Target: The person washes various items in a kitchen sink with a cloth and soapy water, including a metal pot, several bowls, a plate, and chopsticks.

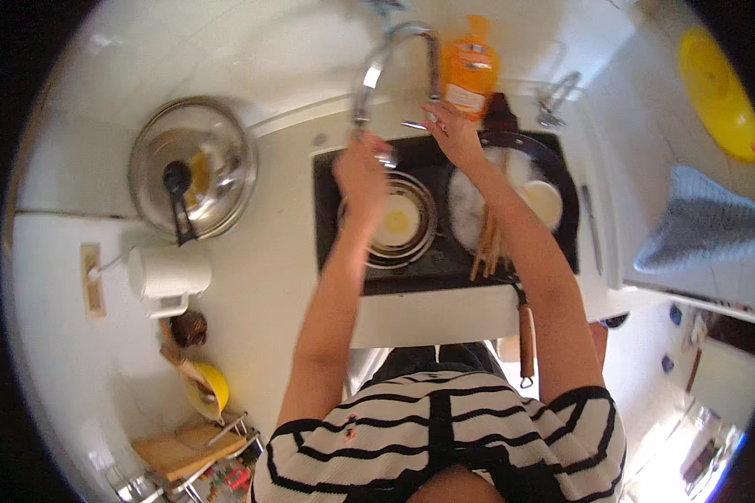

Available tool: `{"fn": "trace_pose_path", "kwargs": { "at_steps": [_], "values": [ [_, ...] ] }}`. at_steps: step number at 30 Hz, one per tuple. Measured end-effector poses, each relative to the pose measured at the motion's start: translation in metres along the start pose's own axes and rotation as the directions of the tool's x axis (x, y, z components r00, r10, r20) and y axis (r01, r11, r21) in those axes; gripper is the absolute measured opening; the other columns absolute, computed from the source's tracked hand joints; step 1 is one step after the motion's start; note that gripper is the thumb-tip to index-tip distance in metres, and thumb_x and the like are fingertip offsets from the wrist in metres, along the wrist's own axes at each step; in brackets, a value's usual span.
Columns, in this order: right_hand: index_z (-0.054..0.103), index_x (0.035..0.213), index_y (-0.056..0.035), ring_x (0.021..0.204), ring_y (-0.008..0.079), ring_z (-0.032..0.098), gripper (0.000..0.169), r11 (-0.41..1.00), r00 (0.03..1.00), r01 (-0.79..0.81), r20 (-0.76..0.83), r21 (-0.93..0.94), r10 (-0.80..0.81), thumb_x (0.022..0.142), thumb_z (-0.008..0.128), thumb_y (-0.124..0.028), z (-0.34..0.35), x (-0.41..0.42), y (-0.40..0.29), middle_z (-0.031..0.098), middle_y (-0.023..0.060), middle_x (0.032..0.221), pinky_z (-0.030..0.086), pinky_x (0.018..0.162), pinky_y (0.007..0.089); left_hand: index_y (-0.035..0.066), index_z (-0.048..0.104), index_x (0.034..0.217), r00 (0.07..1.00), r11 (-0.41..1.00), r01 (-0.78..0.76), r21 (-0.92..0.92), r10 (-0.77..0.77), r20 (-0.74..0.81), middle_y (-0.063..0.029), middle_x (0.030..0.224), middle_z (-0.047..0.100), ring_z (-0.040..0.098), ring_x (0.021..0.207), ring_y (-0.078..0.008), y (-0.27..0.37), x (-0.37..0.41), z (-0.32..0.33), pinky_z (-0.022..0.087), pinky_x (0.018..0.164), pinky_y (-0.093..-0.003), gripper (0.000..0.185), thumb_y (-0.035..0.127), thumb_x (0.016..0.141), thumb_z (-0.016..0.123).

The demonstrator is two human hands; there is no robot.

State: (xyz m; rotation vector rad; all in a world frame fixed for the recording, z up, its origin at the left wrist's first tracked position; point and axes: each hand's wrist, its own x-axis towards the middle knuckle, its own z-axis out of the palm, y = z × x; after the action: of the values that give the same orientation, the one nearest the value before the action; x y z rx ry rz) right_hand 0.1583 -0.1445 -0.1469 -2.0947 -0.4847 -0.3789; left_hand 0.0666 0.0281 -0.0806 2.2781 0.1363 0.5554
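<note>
A curved chrome faucet [368, 75] rises over the back of a black double sink [443, 264]. My left hand [365, 173], blurred, is closed around the base of its spout, beside the lever. At the spout's outlet, the fingers of my right hand [450, 129] touch the tip, near a small shiny metal piece. Below my left hand, a pale bowl [397, 220] with something yellow in it sits in a round metal vessel. Under my right forearm is a wide dark pan [541, 148] holding wooden chopsticks [487, 248] and a whitish round dish [543, 204].
An orange bottle [472, 69] stands behind my right hand. To the left are a glass lid [226, 151], a white pitcher [170, 273], a yellow bowl [217, 386] and a wooden board [189, 449]. A wooden pan handle [526, 339] juts over the front edge. A blue-gray cloth [698, 220] hangs right.
</note>
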Motion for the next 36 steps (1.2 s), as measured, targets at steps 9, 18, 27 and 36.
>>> {"fn": "trace_pose_path", "kwargs": {
  "at_steps": [9,18,27,36],
  "values": [
    [0.067,0.099,-0.009,0.102,0.0329,0.053,0.023,0.538,0.857,-0.225,0.099,-0.812,0.507,0.077,0.061,-0.006,-0.077,-0.168,0.054,0.059,0.0151,0.103,0.043,0.088,0.0431,0.0,0.056,0.104,0.985,0.996,-0.08,-0.03,0.075,-0.154,-0.0165,0.091,0.061,0.06,0.083,-0.0285,-0.069,0.066,-0.016,0.045,0.072,-0.0376,0.03,0.026,0.097,0.045],
    [0.061,0.094,-0.0036,0.099,0.0315,0.055,0.023,0.667,0.913,-0.229,0.081,-0.709,0.4,0.072,0.069,-0.009,-0.109,-0.158,0.065,0.059,0.0145,0.098,0.045,0.083,0.0427,0.001,0.051,0.106,0.98,0.943,-0.175,-0.282,0.193,0.037,-0.0141,0.102,0.051,0.053,0.085,-0.0217,0.02,-0.084,0.042,0.044,0.077,-0.0323,0.017,0.002,0.09,0.046],
    [0.055,0.106,0.002,0.083,0.0243,0.063,0.026,0.866,0.891,-0.446,0.019,0.226,0.454,0.083,0.059,-0.008,-0.188,-0.098,-0.039,0.063,0.0139,0.093,0.051,0.074,0.0305,0.005,0.043,0.13,0.67,0.795,0.339,-0.503,0.172,0.722,-0.0076,0.121,0.052,0.054,0.108,-0.0217,0.1,-0.09,0.111,0.045,0.09,-0.033,0.045,0.004,0.086,0.053],
    [0.048,0.117,-0.0027,0.095,0.0218,0.058,0.032,0.334,0.642,-0.371,-0.02,0.866,0.766,0.093,0.05,-0.023,-0.148,-0.121,-0.019,0.059,0.0076,0.109,0.047,0.087,0.0366,0.003,0.048,0.114,0.698,-0.198,0.697,-0.689,-0.033,0.716,-0.014,0.119,0.05,0.049,0.113,-0.0289,0.079,-0.078,0.154,0.037,0.099,-0.0414,0.033,0.004,0.081,0.046]
  ]
}}
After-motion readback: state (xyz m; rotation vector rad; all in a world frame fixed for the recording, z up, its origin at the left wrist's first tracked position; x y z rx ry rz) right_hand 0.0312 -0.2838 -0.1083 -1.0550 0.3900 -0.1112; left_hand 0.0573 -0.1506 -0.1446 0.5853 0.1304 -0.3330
